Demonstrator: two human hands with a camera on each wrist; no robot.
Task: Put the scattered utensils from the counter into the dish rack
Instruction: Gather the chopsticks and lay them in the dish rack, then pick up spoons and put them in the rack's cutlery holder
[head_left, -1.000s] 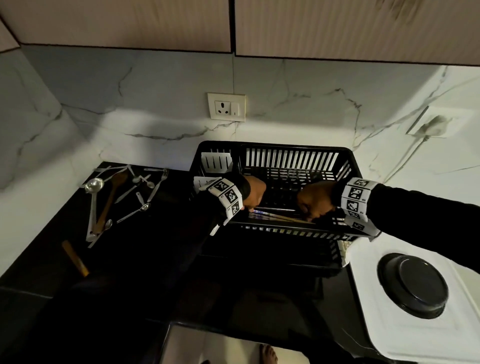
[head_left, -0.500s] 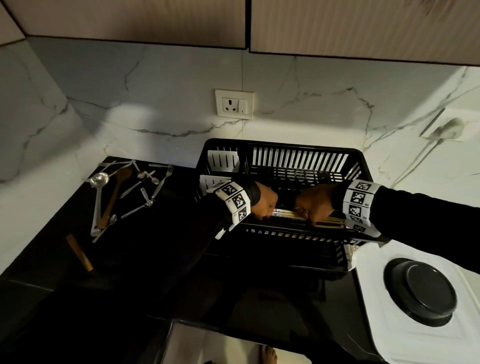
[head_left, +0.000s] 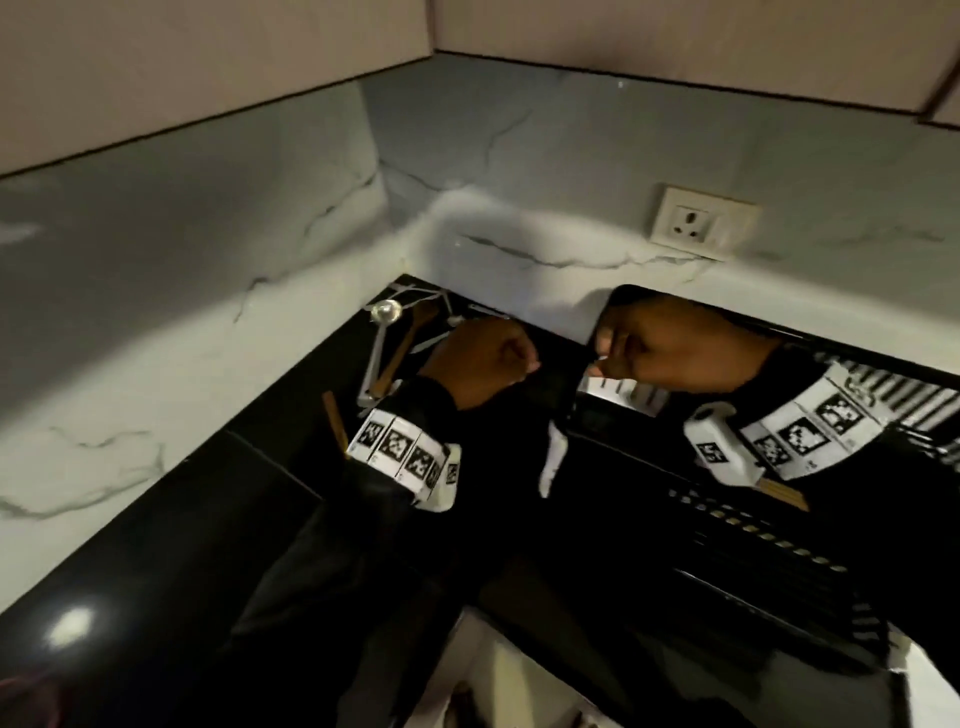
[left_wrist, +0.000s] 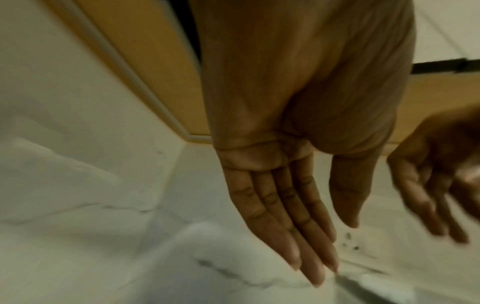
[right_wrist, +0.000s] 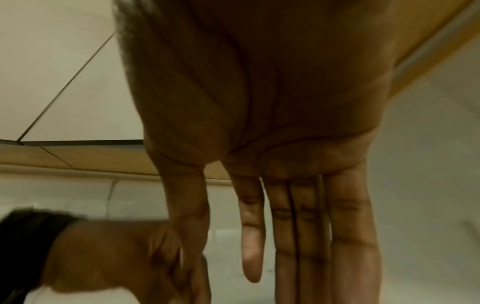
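Note:
Several steel spoons and forks lie scattered in the counter's back left corner, among them a steel ladle (head_left: 385, 312) and a wooden spatula (head_left: 410, 338); my left hand hides part of the pile. A wooden stick (head_left: 335, 422) lies nearer. The black dish rack (head_left: 779, 540) stands to the right with wooden sticks (head_left: 784, 493) inside. My left hand (head_left: 483, 358) hovers just right of the pile. My right hand (head_left: 654, 348) hangs over the rack's left end. In the wrist views, the left hand (left_wrist: 327, 242) and right hand (right_wrist: 221, 271) have straight fingers and hold nothing.
The black counter (head_left: 208, 519) ends at marble walls on the left and at the back. A wall socket (head_left: 701, 223) sits above the rack. Cabinets hang overhead. A white cutlery holder (head_left: 623, 389) is fixed at the rack's left end.
Both hands have come up out of the rack and moved left toward the utensil pile, empty now. The sticks they handled stay in the rack. The head view has swung left.

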